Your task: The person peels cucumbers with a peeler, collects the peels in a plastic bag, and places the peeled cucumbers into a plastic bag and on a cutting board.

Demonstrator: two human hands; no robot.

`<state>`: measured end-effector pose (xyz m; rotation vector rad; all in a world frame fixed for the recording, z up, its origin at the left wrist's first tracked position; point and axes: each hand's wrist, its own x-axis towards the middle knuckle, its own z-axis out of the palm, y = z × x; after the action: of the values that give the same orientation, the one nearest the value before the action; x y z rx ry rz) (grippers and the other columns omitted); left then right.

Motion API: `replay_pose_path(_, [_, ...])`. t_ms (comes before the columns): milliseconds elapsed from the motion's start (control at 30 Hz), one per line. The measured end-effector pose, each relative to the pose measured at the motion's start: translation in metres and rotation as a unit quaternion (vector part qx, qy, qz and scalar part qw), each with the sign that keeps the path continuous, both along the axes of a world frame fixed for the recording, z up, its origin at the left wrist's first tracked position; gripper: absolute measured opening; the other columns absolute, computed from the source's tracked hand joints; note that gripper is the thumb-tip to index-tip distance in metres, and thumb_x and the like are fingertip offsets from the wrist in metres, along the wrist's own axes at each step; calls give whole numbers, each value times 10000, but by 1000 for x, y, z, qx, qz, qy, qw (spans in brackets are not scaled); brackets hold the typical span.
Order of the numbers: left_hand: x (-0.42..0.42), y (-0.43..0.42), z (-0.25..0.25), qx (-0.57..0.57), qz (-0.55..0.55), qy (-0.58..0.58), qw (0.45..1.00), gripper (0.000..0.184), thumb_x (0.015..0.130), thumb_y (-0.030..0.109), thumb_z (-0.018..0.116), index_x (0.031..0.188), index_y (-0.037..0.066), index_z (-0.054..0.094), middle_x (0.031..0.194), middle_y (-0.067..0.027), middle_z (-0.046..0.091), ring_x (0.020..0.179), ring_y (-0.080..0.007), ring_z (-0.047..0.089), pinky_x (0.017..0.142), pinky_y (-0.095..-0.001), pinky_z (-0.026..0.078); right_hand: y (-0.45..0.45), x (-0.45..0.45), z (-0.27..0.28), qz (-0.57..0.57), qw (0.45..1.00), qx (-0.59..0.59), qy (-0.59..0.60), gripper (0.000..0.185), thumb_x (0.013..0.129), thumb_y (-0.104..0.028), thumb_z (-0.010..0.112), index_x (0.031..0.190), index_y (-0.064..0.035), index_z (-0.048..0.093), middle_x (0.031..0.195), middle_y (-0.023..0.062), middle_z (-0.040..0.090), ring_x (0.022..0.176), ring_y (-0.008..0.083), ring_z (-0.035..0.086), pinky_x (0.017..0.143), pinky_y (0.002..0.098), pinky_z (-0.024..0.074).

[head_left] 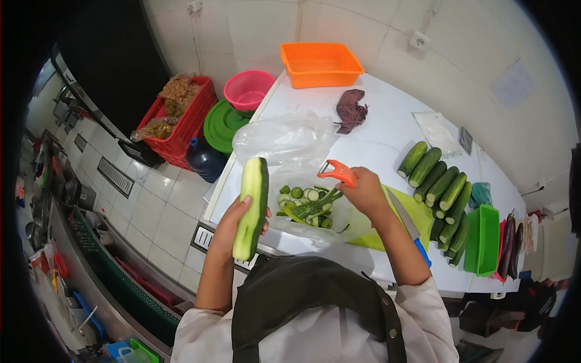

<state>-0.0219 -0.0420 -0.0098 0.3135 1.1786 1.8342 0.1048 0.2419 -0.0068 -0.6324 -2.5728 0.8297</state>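
My left hand (231,227) is wrapped round a large cucumber (252,209), held upright; its near face is peeled pale and dark green skin stays along the right edge. An orange peeler (340,173) is gripped in my right hand (366,190), its blade end pointing left, apart from the cucumber. Below and between the hands, a clear plastic bag (284,142) lies spread on the table, with cut ends and green peel strips (315,206) in it. Right of the bag, a knife (405,218) with a blue handle rests on a yellow-green cutting board (378,241).
Several unpeeled cucumbers (442,187) are piled on the right, beside a green tray (482,242) and eggplants (509,245). An orange basin (321,65) and a dark crumpled cloth (351,111) sit at the back. Off the table's left edge stand a pink tub (248,91) and a red crate (175,142).
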Motion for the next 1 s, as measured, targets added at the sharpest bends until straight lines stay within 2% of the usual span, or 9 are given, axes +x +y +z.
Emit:
replay_pose_path(33, [-1,1,-1,14,8,-20,1000,468,990,416,409,1225,12,447,935,-146,597,695,-195,595,620,-314,498,-2,3,9,14,999,32,37,288,737,-213,774,861,14,648,709,84,617,666,152,581,622,310,466])
replay_pose_path(167, [2,7,10,60,18,-94,994,500,998,443,390,1222,3,474,980,-149,615,711,-207,610,621,-318,508,-25,11,93,133,967,-213,28,320,706,-243,786,833,8,634,713,132,623,623,240,590,592,318,461])
replay_pose_path(200, [1,9,11,47,-8,-87,995,608,991,476,383,1395,22,375,992,-102,586,734,-168,588,595,-291,484,-32,13,103,166,958,-233,35,294,713,-242,778,791,-1,628,688,131,613,604,254,579,574,325,451])
replay_pose_path(233, [1,11,10,38,-19,-69,997,603,991,472,385,1387,16,382,990,-103,588,751,-167,598,605,-294,494,-37,15,109,196,947,-252,42,275,721,-241,771,749,-11,622,664,131,603,585,268,568,555,331,442])
replay_pose_path(333, [1,19,6,42,-27,-26,998,537,1006,403,388,1365,3,399,1016,-114,598,821,-179,626,695,-313,531,-69,8,110,259,958,58,112,294,777,-223,728,595,-64,560,551,75,532,519,233,521,492,345,383])
replay_pose_path(367, [6,25,10,39,-10,-20,999,518,1009,382,388,1367,7,396,1021,-116,600,828,-184,629,717,-316,532,-89,1,109,249,949,110,161,380,812,-224,678,499,-103,498,484,47,471,489,236,494,493,379,342])
replay_pose_path(467, [13,35,18,53,19,-30,998,452,1016,322,395,1363,33,392,1078,-114,585,933,-187,610,824,-310,505,-116,-5,101,284,926,209,138,309,750,-194,695,511,-127,511,489,19,471,479,210,481,506,361,322])
replay_pose_path(767, [11,38,12,56,69,-13,996,476,1014,362,392,1381,60,365,1045,-108,554,937,-181,582,760,-299,504,-133,-14,92,305,899,262,173,275,673,-173,702,520,-139,475,529,-6,425,495,177,444,499,349,281])
replay_pose_path(1000, [11,34,7,69,62,-77,993,417,1019,317,390,1359,75,413,1066,-68,576,944,-150,596,825,-295,495,-133,-13,95,301,892,271,202,243,658,-173,698,531,-136,494,542,-9,434,498,171,438,497,349,274])
